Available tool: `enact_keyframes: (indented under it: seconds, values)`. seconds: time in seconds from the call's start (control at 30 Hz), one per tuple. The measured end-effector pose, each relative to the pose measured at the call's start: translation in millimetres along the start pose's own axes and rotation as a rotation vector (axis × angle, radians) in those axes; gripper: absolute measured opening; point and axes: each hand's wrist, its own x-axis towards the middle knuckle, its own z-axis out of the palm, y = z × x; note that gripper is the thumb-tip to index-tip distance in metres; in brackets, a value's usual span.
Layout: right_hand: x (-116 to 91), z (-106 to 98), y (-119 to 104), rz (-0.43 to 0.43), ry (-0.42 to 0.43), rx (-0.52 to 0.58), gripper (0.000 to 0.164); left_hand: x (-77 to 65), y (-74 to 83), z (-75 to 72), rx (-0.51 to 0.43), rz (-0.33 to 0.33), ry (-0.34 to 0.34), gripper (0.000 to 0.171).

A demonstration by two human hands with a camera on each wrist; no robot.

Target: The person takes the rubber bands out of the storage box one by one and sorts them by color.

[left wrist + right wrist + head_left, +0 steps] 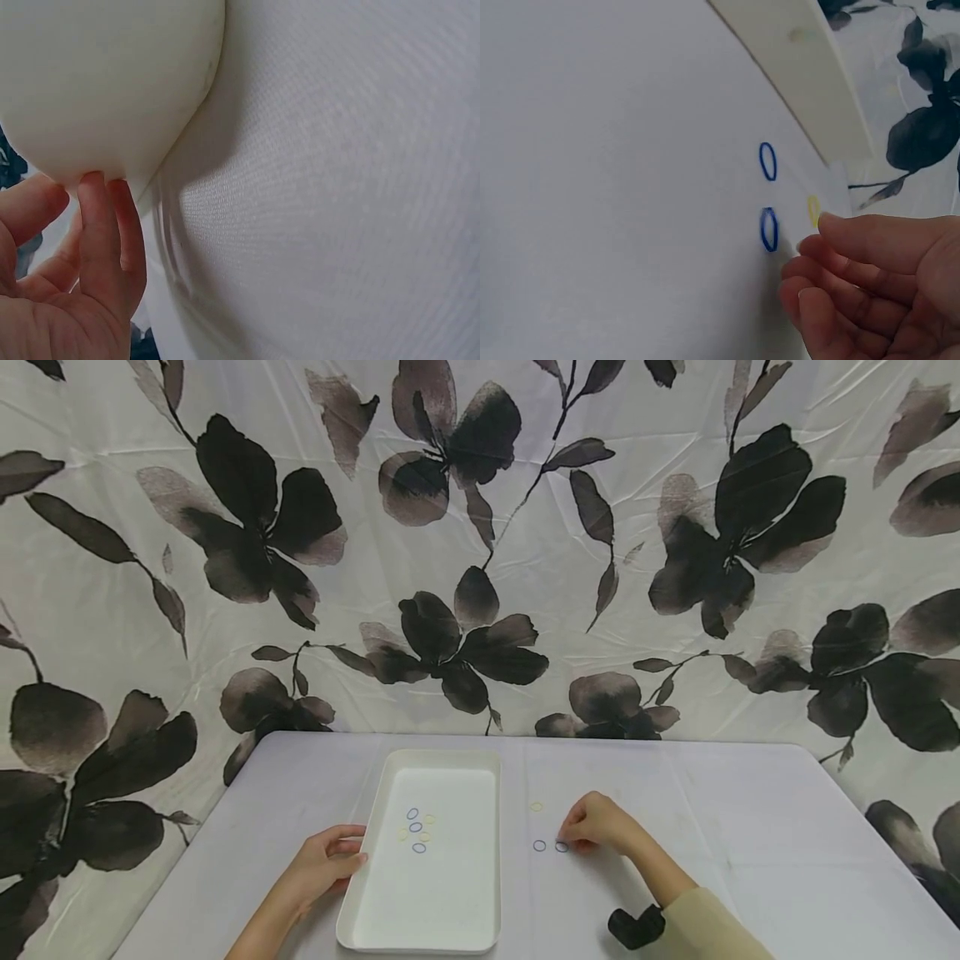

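Observation:
My left hand holds the left rim of a white rectangular tray, thumb at the rim and fingers against its outer side. In the tray lie three thin blue loops, like small rubber bands, and three pale yellow ones. My right hand is low over the table right of the tray. Its loosely bent fingertips are right beside a blue loop, with a small gap between thumb and forefinger. A second blue loop and a yellow loop lie nearby on the table.
A white cloth covers the table. Behind it hangs a white sheet with dark flowers. A black strap sits by the right sleeve.

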Motion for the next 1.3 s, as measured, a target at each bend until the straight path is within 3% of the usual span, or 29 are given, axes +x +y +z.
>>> enact_keyframes:
  seconds: [0.37, 0.7, 0.93, 1.3]
  values:
    - [12, -10, -21, -0.018, 0.000, 0.091, 0.004, 1.5, -0.1, 0.9, 0.010, -0.004, 0.008, 0.046]
    - [26, -12, -49, 0.029, 0.010, 0.164, 0.008, 0.1, 1.0, 0.5, 0.024, -0.005, 0.005, 0.046]
    - [34, -6, -70, 0.057, 0.014, 0.191, 0.006, 0.5, 2.0, -0.2, 0.030, -0.008, 0.001, 0.047]
    - [48, 12, -92, 0.031, -0.001, 0.212, 0.008, -2.0, 4.4, -0.4, 0.040, 0.008, -0.015, 0.047]
